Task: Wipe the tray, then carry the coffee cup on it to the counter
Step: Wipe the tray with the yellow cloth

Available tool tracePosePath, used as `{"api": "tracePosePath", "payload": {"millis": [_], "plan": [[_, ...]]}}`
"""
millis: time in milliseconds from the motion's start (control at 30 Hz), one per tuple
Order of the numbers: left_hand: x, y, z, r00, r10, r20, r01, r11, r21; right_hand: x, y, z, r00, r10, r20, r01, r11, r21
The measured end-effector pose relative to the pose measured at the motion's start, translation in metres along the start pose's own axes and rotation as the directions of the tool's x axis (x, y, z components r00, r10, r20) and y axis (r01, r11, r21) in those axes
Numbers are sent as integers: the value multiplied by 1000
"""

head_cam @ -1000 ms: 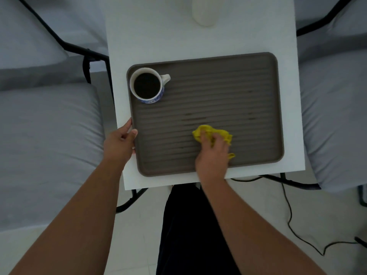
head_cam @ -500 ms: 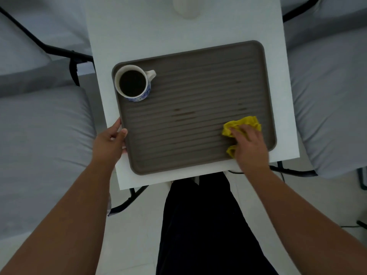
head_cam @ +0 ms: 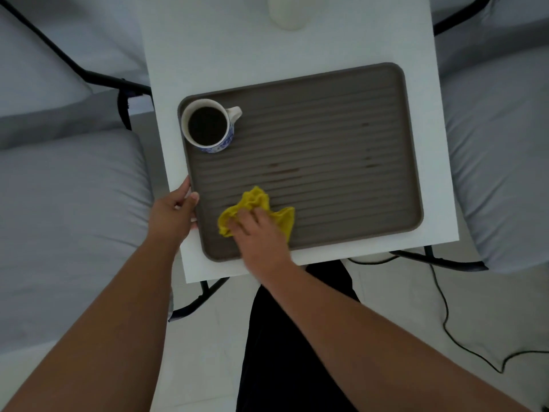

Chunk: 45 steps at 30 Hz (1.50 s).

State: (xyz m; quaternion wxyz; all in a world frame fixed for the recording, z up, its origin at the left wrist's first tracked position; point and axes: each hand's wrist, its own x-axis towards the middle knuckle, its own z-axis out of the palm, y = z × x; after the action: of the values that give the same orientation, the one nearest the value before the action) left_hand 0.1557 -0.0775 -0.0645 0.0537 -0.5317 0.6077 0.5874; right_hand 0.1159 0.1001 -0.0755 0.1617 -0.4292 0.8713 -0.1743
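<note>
A brown ribbed tray (head_cam: 326, 120) lies on a small white table (head_cam: 231, 49). In its far left corner stands a white and blue cup (head_cam: 208, 126) full of dark coffee, handle pointing right. My left hand (head_cam: 173, 209) grips the tray's left rim near the front corner. Near that front left corner, my right hand (head_cam: 258, 233) presses a crumpled yellow cloth (head_cam: 255, 203) onto the tray floor. A few small dark stains show on the ribs at the middle and the right of the tray.
A pale round object (head_cam: 289, 11) stands at the table's far edge. Grey cushioned seats (head_cam: 65, 221) with black frames flank the table on both sides. A black cable (head_cam: 442, 310) trails over the white floor at the right. My dark-clothed legs are below the table's near edge.
My right hand has swept the yellow cloth from the tray's front right corner back to the front left. The left hand has kept its hold on the rim, and the cup stays put.
</note>
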Motion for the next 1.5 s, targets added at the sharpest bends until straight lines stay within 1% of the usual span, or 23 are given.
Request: {"api": "tracePosePath", "payload": {"millis": [100,200,300,467,533,567,633,667,700,800,900,967,1033,1067,1133,1200,1267,1300,1367,1433,1500], "plan": [[-1,0,0,1000,0,-8,0,1000,12,25,-19,3,991,-113,71,113,994,0],[-3,2,-1,1000,-11,17,12,999,-39,39,3,-7,992,-107,63,111,992,-61],[-3,6,0,1000,-15,25,16,999,-52,29,42,-23,1000,4,6,-4,1000,-14],[-3,3,-1,1000,-20,12,20,998,-67,-9,121,-60,970,233,-71,-238,968,-77],[-2,1,-1,1000,-17,16,18,997,-70,-19,140,-73,938,332,-102,-339,939,-65],[-1,1,-1,1000,-15,21,16,997,-70,-19,143,-77,913,384,-139,-394,918,-46],[-1,0,-1,1000,-12,29,14,997,-72,-12,132,-74,855,470,-219,-484,875,-11],[-1,1,-1,999,-11,36,14,997,-71,-6,122,-68,847,480,-230,-493,870,-1],[0,0,-1,999,-11,40,13,998,-64,0,109,-61,865,453,-215,-465,885,-4],[1,0,-2,999,-12,39,14,998,-57,20,56,-35,949,294,-116,-298,954,-19],[2,-1,-3,999,-18,30,20,998,-54,38,13,-22,986,166,-18,-166,985,-36],[1,0,-2,999,-23,23,24,998,-59,45,13,-24,996,84,-9,-85,992,-95],[1,1,-1,999,-25,27,27,998,-63,45,34,-30,999,32,-9,-32,996,-83],[0,2,-1,999,-28,29,30,998,-62,41,50,-34,998,59,-22,-61,996,-64],[0,1,-2,999,-31,33,33,998,-56,27,88,-48,972,222,-71,-225,974,-28],[0,2,-2,999,-23,40,25,999,-48,9,128,-68,911,408,-65,-409,912,-12],[0,2,-2,999,-13,42,15,999,-45,-7,163,-90,833,550,-64,-551,835,0],[0,3,-1,999,-10,35,12,999,-48,-12,177,-97,806,586,-87,-587,809,8],[-1,2,0,1000,-9,17,10,998,-54,-17,193,-104,779,611,-140,-614,789,28],[-2,1,0,1000,1,18,-1,999,-38,-12,190,-99,747,638,-185,-642,765,49],[-2,1,0,1000,6,27,-5,1000,-30,-2,171,-89,723,653,-226,-659,750,59]]}}
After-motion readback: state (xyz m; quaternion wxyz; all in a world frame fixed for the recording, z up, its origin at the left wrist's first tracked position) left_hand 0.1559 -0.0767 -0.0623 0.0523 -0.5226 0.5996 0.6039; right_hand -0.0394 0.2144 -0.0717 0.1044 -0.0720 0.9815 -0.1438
